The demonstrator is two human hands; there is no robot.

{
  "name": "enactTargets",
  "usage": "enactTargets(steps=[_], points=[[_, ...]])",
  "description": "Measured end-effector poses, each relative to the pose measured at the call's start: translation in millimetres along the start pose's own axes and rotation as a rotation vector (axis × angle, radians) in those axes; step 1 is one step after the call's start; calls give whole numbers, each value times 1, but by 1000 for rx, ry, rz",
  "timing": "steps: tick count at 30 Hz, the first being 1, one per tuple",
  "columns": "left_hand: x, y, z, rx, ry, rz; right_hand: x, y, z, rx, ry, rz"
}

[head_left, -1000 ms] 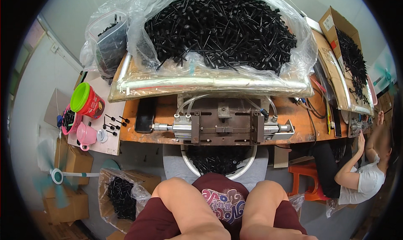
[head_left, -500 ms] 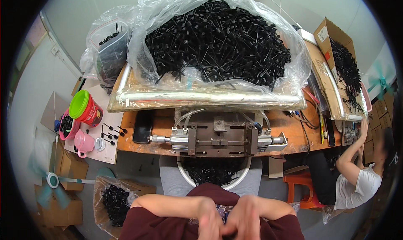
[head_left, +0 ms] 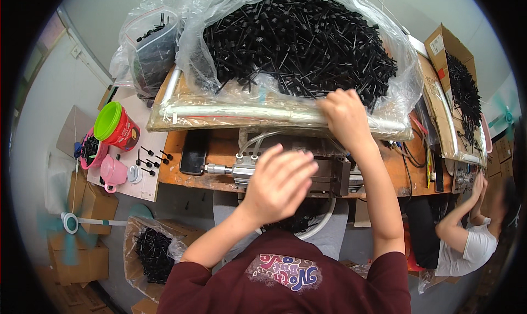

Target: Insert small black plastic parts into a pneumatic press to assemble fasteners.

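Observation:
My right hand (head_left: 345,116) is at the front rim of the plastic-lined tray (head_left: 247,115), its fingers curled down beside a big heap of black stemmed plastic parts (head_left: 296,45). Whatever those fingers hold, if anything, is hidden. My left hand (head_left: 280,185) hovers over the clamping fixture (head_left: 341,176), palm down with fingers stretched out, and nothing shows in it. Much of the fixture is covered by this hand. Below the table edge, a white-rimmed basin (head_left: 325,219) of black parts rests at my lap, partly hidden by my left arm.
To the left are a phone (head_left: 194,153), several loose black parts (head_left: 148,163), a pink cup (head_left: 113,171) and a red bucket (head_left: 129,134). A lined box of parts (head_left: 153,253) and a fan (head_left: 70,223) stand lower left. A co-worker (head_left: 469,242) sits at the right.
Both hands have risen from in front of my chest, where they were together. The right has gone forward to the tray rim, the left over the fixture. The view has shifted slightly.

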State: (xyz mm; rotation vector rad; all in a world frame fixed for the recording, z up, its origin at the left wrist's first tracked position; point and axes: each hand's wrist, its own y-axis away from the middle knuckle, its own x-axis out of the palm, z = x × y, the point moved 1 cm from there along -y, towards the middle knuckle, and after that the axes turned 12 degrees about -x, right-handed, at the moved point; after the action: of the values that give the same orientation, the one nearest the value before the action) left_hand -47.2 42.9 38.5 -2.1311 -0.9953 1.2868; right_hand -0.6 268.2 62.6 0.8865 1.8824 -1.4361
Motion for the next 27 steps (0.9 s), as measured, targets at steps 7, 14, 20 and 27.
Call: enactTargets(steps=[7,14,20,27], points=[[41,-100,59,-53,-86,-188,-4,32,16,104,-48,-83],[70,-131,79,-275,-442,110,2,36,38,206,-21,-155],[66,-121,84,-163,-444,75,-13,49,57,280,-115,-149],[53,-116,92,-129,-324,66,-38,64,90,405,-354,-215]])
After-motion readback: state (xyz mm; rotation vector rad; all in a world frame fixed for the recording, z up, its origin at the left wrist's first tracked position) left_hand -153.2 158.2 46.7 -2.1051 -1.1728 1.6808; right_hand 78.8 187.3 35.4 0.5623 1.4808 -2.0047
